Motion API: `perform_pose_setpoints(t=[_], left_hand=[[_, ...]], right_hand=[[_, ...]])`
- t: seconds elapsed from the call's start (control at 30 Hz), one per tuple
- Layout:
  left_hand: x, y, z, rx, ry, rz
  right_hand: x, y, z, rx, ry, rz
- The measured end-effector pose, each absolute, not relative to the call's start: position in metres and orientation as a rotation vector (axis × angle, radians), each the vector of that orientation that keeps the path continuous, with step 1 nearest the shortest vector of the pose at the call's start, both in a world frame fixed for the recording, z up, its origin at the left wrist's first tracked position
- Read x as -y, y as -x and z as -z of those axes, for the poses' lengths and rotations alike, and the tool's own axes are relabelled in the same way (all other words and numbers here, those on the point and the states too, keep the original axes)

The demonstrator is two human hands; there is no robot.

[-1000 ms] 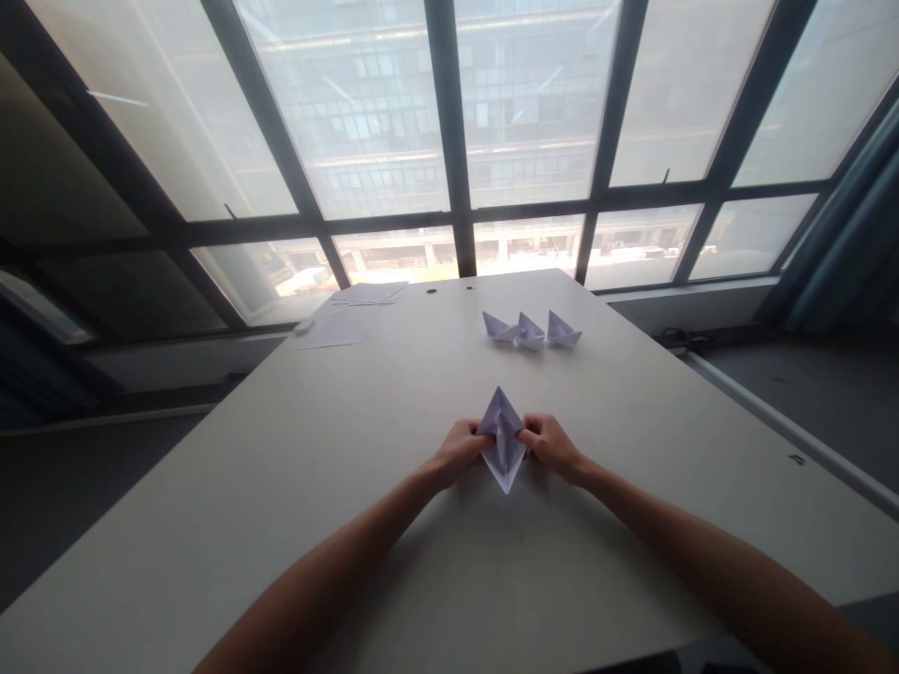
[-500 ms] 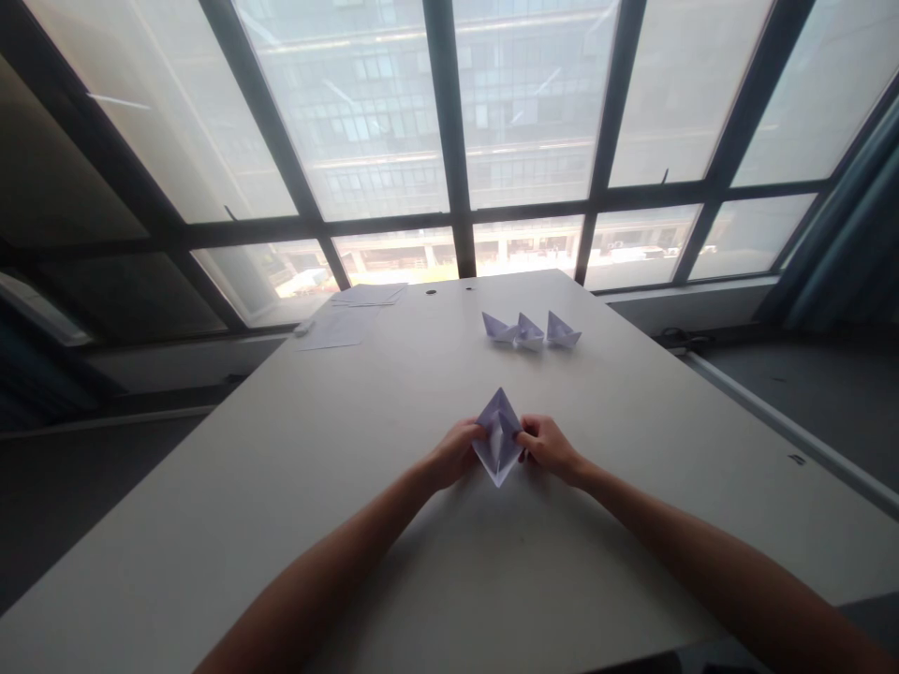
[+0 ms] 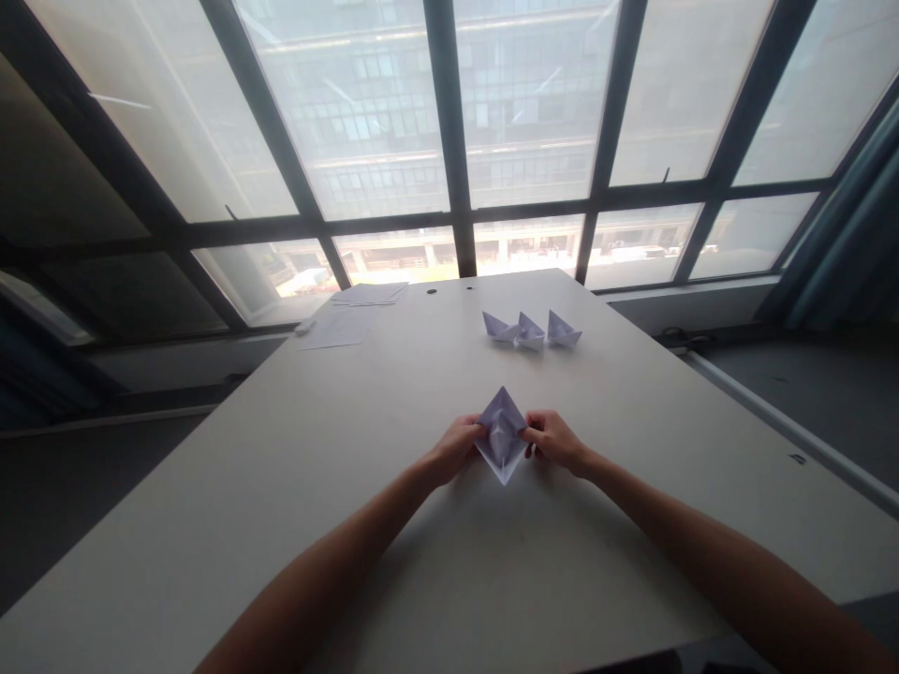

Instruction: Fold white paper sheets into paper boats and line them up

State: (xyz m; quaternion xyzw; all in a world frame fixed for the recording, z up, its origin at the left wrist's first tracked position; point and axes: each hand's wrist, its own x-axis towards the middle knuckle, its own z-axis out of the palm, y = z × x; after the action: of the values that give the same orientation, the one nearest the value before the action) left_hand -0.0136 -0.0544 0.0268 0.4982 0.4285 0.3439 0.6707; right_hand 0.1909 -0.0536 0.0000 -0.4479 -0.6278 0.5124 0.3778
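Between my two hands is a folded white paper boat (image 3: 501, 440), seen from above as a diamond with a raised peak in its middle. My left hand (image 3: 458, 449) is closed on its left corner, thumb on top. On the opposite corner, the thumb and fingers of my right hand (image 3: 554, 440) pinch the paper. Parts of the fingers are hidden under the boat. Farther back stand three finished-looking paper boats: a left one (image 3: 498, 328), a middle one (image 3: 530, 333) and a right one (image 3: 563, 329).
All this is on a long white table (image 3: 393, 393). Sheets of paper (image 3: 337, 328) lie at its far left, with a small pale object (image 3: 304, 328) beside them. A dark round spot (image 3: 431, 292) marks the far end. Large windows rise behind; a curtain (image 3: 829, 225) hangs at right.
The paper boat has opened wider between my hands, its middle fold spreading. My right hand has shifted slightly right and away. The three boats behind stand as before.
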Motion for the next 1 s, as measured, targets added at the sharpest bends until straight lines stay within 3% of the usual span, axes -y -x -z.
perform_pose_setpoints(t=[0.57,0.8,1.0], left_hand=[[0.051,0.020,-0.028,-1.002,-1.205,-0.803],[0.053,0.022,-0.042,-1.464,-1.763,-1.148],[0.063,0.020,-0.058,-1.495,-2.131,-0.775]], right_hand=[[0.053,-0.191,0.003,1.622,1.218,-1.305],[0.051,-0.189,0.004,1.547,1.284,-1.301],[0.054,-0.185,0.001,1.576,1.299,-1.251]])
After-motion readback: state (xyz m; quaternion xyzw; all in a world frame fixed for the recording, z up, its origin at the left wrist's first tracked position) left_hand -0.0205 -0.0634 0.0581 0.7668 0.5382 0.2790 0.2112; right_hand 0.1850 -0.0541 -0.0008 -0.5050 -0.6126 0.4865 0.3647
